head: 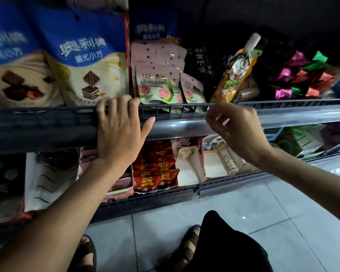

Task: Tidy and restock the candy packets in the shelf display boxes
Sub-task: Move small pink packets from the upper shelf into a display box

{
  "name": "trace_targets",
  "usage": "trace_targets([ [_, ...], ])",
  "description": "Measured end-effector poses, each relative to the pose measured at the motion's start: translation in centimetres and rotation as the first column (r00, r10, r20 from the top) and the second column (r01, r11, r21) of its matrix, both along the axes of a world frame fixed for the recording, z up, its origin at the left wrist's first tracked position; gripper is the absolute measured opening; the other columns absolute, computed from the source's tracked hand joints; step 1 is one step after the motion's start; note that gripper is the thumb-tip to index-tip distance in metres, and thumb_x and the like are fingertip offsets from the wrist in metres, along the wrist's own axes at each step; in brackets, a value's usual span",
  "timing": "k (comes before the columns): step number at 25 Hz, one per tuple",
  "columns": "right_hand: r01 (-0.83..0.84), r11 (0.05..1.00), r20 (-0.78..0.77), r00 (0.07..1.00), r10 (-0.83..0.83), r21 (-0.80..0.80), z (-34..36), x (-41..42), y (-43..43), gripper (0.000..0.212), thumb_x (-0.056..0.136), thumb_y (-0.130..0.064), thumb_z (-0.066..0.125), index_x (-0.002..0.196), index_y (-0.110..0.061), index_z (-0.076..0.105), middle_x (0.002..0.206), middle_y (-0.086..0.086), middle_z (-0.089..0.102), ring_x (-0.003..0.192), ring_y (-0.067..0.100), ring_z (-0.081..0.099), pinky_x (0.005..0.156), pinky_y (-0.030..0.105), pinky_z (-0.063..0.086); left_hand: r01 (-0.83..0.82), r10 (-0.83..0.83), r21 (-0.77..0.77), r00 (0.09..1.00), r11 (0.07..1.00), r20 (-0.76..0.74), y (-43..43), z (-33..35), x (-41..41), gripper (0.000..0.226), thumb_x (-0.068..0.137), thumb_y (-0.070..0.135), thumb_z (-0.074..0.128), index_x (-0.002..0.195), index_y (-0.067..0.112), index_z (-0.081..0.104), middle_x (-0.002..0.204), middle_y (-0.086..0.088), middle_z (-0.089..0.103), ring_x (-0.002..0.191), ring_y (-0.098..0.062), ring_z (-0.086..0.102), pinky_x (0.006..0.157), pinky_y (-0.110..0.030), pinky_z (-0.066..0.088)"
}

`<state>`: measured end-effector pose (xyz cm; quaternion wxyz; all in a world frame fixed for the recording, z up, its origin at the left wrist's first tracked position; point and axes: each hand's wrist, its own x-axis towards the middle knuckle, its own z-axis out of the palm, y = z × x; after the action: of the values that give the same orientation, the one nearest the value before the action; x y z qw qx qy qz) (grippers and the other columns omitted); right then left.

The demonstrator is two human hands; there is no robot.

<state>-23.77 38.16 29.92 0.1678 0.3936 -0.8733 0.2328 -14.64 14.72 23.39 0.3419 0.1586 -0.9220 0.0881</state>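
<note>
The left hand [118, 122] sits at centre frame, its fingers [114, 104] curled over the front rail [47, 112] of the upper shelf [185, 126], thumb spread along the edge. At 3 o'clock from it the right hand [238, 126] is blurred; its fingers are bent close together just under the bottom of an orange spouted pouch [236, 71], which tilts toward 1 o'clock. I cannot tell whether they pinch the pouch or only reach for it.

Behind the rail at 12 o'clock, pink packets [161, 89] stand packed in rows, some leaning. Blue wafer bags [82, 65] fill 10 o'clock, and foil-wrapped sweets [302, 75] lie heaped at 2 o'clock. On the lower shelf [165, 195], around 6 o'clock of the left hand, red packets [155, 173] crowd one display box, while the white display box [185, 177] beside them looks nearly bare.

The packets are probably light, soft film bags, crinkly and a little slick, so they should bend rather than break. The sealed top edge is likely the safest place to take them, several at once. The pouch seems heavier and floppy; its stiff spout or neck would give surer hold than a bottom corner.
</note>
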Motion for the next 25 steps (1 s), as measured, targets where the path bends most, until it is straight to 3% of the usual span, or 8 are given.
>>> trace_targets([
  [2,0.037,0.999,-0.055,0.998,-0.038,-0.019,3.1,-1.0,-2.8,0.011,0.091,-0.023,0.064,0.097,-0.016,0.068,0.086,-0.005,0.07,0.074,0.009,0.065,0.067,0.019,0.053,-0.002,0.002,0.003,1.0,1.0,0.019,0.1,0.2,0.1,0.059,0.099,0.055,0.036,0.124,0.003,0.045,0.114,-0.017,0.051,0.107,-0.034,0.045,0.102,-0.048,0.023],
  [4,0.153,0.976,-0.039,0.988,-0.149,0.158,4.4,-3.0,-5.8,0.026,0.095,-0.037,0.057,0.098,-0.013,0.067,0.087,0.006,0.07,0.074,0.021,0.065,0.064,0.029,0.052,-0.004,0.004,0.002,0.999,1.0,0.037,0.2,0.4,0.2,0.059,0.099,0.055,0.036,0.124,0.003,0.046,0.113,-0.016,0.052,0.106,-0.034,0.046,0.102,-0.048,0.024],
  [7,0.228,0.825,0.064,0.951,-0.303,0.518,4.3,-5.2,-9.1,0.043,0.103,-0.041,0.034,0.092,-0.008,0.059,0.073,0.006,0.056,0.061,0.021,0.057,0.048,0.027,0.035,0.008,-0.008,0.013,0.999,1.0,0.052,0.0,0.5,0.4,0.058,0.099,0.055,0.036,0.124,0.004,0.047,0.113,-0.015,0.052,0.106,-0.034,0.047,0.103,-0.048,0.025],
  [10,0.145,0.742,0.13,0.945,-0.3,0.654,4.6,-5.4,-10.2,0.035,0.105,-0.029,0.029,0.108,-0.01,0.059,0.071,0.001,0.045,0.061,0.014,0.05,0.049,0.02,0.033,0.013,-0.014,0.024,0.998,1.0,0.063,-0.1,0.5,0.3,0.058,0.098,0.056,0.035,0.122,0.005,0.048,0.113,-0.014,0.053,0.107,-0.033,0.048,0.103,-0.048,0.024],
  [13,0.107,0.81,0.333,0.875,-0.353,0.576,5.4,-5.8,-10.1,0.024,0.098,-0.028,0.05,0.076,-0.02,0.054,0.075,0.0,0.046,0.085,0.022,0.05,0.058,0.019,0.035,0.018,-0.02,0.031,0.998,0.999,0.063,-0.1,0.5,0.3,0.057,0.098,0.055,0.036,0.122,0.005,0.048,0.114,-0.014,0.053,0.107,-0.033,0.049,0.103,-0.048,0.024],
  [18,0.242,0.907,0.467,0.794,-0.389,0.344,4.8,-6.4,-9.8,0.025,0.088,-0.031,0.069,0.076,-0.012,0.057,0.07,-0.001,0.053,0.058,0.009,0.047,0.043,0.014,0.035,0.014,-0.017,0.039,0.998,0.999,0.065,-0.2,0.5,0.3,0.056,0.098,0.055,0.037,0.121,0.006,0.049,0.114,-0.013,0.054,0.107,-0.032,0.049,0.103,-0.047,0.026],
  [22,0.307,0.949,0.485,0.821,-0.3,0.068,3.9,-6.5,-9.4,0.046,0.068,-0.032,0.086,0.104,-0.011,0.065,0.099,0.002,0.068,0.083,0.018,0.066,0.077,0.031,0.057,0.005,-0.008,0.038,0.997,0.999,0.076,-0.1,0.5,0.3,0.057,0.098,0.056,0.035,0.122,0.006,0.048,0.115,-0.012,0.054,0.108,-0.031,0.049,0.104,-0.047,0.026],
  [25,0.366,0.931,0.49,0.814,-0.31,-0.019,3.9,-6.8,-9.1,0.041,0.073,-0.028,0.083,0.104,-0.01,0.063,0.097,0.002,0.069,0.081,0.016,0.066,0.073,0.031,0.058,0.015,-0.017,0.037,0.998,0.999,0.062,-0.2,0.4,0.3,0.055,0.098,0.055,0.036,0.121,0.006,0.048,0.114,-0.012,0.054,0.107,-0.031,0.049,0.103,-0.047,0.026],
])
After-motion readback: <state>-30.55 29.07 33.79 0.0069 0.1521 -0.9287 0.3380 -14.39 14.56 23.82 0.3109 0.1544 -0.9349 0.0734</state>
